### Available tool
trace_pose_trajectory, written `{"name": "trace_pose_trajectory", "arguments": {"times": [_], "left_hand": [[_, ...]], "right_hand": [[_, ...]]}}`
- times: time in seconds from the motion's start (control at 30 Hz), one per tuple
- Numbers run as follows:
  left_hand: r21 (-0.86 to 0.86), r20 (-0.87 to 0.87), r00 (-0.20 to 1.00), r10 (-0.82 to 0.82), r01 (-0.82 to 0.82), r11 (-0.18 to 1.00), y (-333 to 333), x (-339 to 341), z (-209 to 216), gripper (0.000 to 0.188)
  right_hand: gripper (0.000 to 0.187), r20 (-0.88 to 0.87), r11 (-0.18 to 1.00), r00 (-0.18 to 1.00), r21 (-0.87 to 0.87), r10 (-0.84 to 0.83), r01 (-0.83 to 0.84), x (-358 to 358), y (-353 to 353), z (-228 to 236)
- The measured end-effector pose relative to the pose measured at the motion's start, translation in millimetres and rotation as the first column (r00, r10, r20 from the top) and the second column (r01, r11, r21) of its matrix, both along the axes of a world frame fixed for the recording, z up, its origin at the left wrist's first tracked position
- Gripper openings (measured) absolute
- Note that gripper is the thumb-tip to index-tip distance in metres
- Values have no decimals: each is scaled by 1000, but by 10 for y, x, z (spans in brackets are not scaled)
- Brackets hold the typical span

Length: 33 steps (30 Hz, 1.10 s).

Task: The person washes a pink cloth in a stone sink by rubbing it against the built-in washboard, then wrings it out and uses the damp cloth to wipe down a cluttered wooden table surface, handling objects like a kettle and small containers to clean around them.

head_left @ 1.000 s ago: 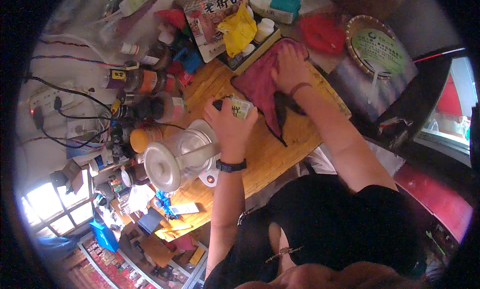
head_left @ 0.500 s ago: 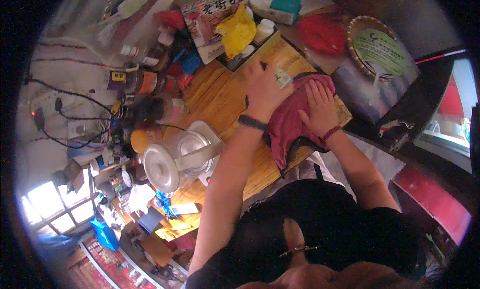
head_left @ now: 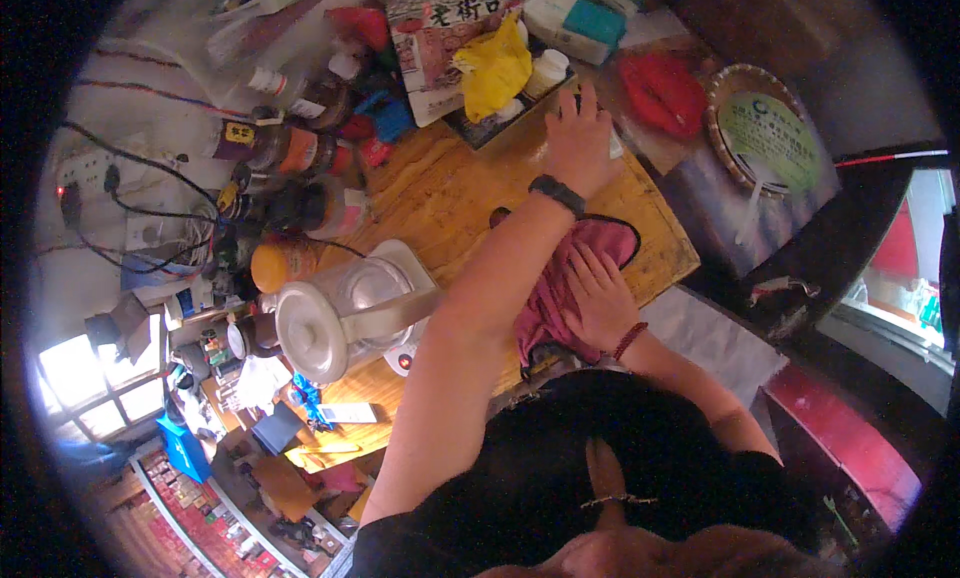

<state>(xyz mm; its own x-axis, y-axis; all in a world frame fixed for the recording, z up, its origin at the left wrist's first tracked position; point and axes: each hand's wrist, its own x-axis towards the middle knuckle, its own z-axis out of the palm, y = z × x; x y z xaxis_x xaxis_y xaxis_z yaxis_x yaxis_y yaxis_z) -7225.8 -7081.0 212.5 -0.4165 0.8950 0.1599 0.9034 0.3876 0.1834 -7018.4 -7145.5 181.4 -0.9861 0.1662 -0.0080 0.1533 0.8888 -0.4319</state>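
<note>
A maroon cloth with dark edging lies crumpled at the near edge of the wooden tabletop. My right hand rests flat on it, fingers stretched out over the folds. Farther away, my left hand reaches over the table with its fingers spread, near the dark tray at the back. A small pale item peeks out beside that hand; most of it is covered, and whether the hand touches it cannot be told. My left forearm crosses in front of part of the cloth.
Left of my left arm stands a clear jug with a white lid. A yellow bag and a white bottle sit on the dark tray. Several jars line the left side. A round basket is at the right.
The cloth has been drawn toward me and to the left under my right hand, baring the table's right corner. My left hand has moved off the cloth, farther away and to the right.
</note>
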Motion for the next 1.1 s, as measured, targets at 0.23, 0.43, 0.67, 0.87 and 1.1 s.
{"name": "trace_pose_trajectory", "arguments": {"times": [0.23,0.43,0.67,0.87,1.1], "left_hand": [[-26,-66,992,-111,109,994,-83,-80,-26,64],[96,-25,996,-85,87,992,-107,-80,21,69],[337,83,996,-14,-14,942,-583,-62,43,57],[453,343,934,-101,-70,889,-1970,818,179,24],[313,386,600,701,-800,512,-3847,1362,-176,19]], "right_hand": [[62,-26,1000,1000,-12,-8,8,7,8,-4],[68,46,999,998,-13,-43,43,82,106,8],[75,11,985,986,29,-168,167,285,399,24],[71,106,994,994,108,-5,-6,65,74,-17],[59,92,916,945,232,314,-327,-1149,-355,-70]]}}
